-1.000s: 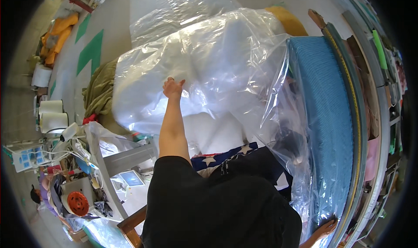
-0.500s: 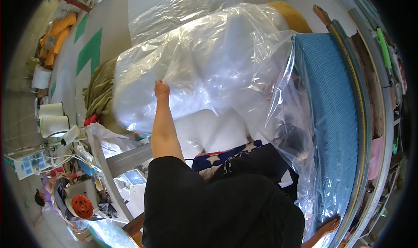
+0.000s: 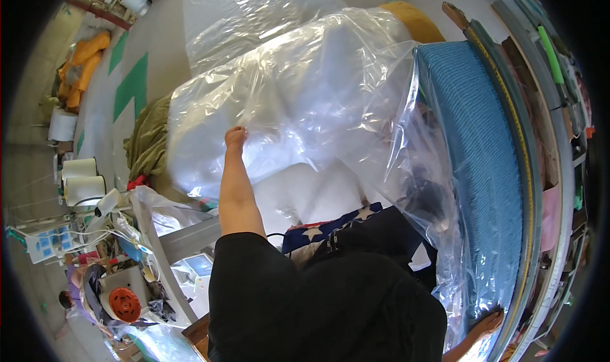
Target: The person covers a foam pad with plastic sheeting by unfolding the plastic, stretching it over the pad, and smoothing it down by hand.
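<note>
Clear plastic sheet (image 3: 267,101) lies in wrinkles over a large white, padded-looking piece (image 3: 305,190) in front of me. My left hand (image 3: 235,137) is closed on a pinch of the plastic sheet, which creases up from the fingers. To the right, a long blue ribbed piece (image 3: 473,152) lies partly under the sheet. My right hand (image 3: 486,327) rests at the near end of that blue piece, fingers stretched out and touching the plastic. Close to my body is dark blue cloth with white stars (image 3: 311,234).
Olive cloth (image 3: 149,136) bunches at the left end of the white piece. Thread cones (image 3: 84,190), cables and a machine with an orange-red wheel (image 3: 124,305) stand left. A person (image 3: 75,292) is beyond them. A yellow measuring tape (image 3: 508,101) runs along the right-hand edge.
The view has shifted slightly. My left hand stays closed on the plastic sheet, a little lower in the picture. My right hand still rests at the blue piece's near end.
</note>
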`<move>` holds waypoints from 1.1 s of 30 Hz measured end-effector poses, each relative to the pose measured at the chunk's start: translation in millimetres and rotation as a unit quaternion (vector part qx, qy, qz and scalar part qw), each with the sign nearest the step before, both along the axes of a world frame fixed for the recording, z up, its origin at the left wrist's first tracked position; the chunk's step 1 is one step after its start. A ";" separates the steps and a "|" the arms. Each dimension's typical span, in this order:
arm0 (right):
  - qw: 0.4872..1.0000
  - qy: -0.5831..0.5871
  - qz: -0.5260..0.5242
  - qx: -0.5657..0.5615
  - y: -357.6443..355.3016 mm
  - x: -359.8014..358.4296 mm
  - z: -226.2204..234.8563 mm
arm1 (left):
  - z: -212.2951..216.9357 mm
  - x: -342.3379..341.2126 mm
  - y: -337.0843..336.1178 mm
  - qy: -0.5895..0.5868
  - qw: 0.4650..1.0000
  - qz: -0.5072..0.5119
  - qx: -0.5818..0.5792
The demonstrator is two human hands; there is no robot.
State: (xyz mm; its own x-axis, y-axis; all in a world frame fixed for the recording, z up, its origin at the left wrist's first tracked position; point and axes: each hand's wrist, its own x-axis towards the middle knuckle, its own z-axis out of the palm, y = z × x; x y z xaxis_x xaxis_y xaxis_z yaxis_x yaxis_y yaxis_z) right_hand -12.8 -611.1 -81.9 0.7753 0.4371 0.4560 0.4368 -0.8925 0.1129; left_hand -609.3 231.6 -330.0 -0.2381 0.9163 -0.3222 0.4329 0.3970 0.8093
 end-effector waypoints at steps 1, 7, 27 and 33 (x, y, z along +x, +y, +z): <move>1.000 -0.003 0.007 0.000 -2.6 0.4 3.0 | 8.4 1.5 -4.5 -0.052 0.997 0.049 -0.025; 0.992 0.113 0.027 0.045 -50.4 58.2 22.9 | 84.4 -32.4 36.2 -0.173 0.905 0.351 0.166; 0.522 0.689 0.462 0.198 434.9 -153.0 68.4 | 400.6 381.7 -291.8 -0.395 0.686 -0.606 0.079; 0.725 0.535 0.404 0.158 305.5 -169.0 22.4 | 435.7 451.6 -276.5 -0.514 0.645 -0.544 0.149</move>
